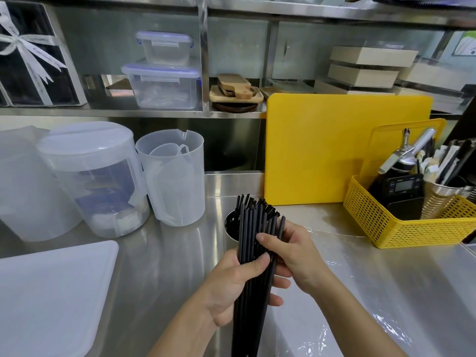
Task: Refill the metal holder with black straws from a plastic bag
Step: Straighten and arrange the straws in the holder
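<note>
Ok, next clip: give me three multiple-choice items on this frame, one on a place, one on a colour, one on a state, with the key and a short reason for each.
1. Where does the metal holder stand?
A. on the steel counter, just beyond the hands
B. inside the yellow basket
C. on the upper shelf

2. What colour is the cutting board leaning against the back wall?
A. white
B. yellow
C. green

3. What state is the bundle of black straws in?
A. lying loose on the counter
B. sealed in a lidded tub
C. gripped by both hands, tips fanned above the holder

Key: 1 A, its rim shows on the counter behind the straws. 2 B, the upright board is plainly yellow. 3 C, the left hand wraps the bundle while the right hand pinches it from the side.
</note>
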Motion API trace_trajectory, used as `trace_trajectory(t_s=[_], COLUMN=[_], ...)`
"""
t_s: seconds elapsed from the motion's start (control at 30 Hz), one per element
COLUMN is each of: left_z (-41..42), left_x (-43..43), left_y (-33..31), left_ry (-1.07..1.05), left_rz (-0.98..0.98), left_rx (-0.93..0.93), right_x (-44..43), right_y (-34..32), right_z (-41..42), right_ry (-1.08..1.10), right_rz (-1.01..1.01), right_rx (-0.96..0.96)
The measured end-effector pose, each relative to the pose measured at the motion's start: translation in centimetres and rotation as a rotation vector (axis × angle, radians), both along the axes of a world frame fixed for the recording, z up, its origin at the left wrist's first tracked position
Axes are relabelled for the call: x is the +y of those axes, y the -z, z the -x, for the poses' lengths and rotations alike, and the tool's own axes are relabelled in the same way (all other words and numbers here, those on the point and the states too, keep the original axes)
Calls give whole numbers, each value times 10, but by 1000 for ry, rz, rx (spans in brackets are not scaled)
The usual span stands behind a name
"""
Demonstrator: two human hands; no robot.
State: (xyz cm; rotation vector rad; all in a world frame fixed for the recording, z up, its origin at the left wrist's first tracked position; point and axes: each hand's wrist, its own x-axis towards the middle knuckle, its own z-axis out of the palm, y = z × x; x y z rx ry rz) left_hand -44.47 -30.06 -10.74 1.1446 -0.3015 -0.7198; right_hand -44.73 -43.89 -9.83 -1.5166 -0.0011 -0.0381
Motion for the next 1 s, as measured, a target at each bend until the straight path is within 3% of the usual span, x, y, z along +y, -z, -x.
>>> trace_trajectory(t_s=[1.0], left_z=[10], left_x=[4], left_y=[10], left_ry=[36], left_rz=[29], left_rx=[171], right_x=[0], right_y=[20], right_z=[5], right_ry=[-104], right_rz=[-111], right_rx=[92])
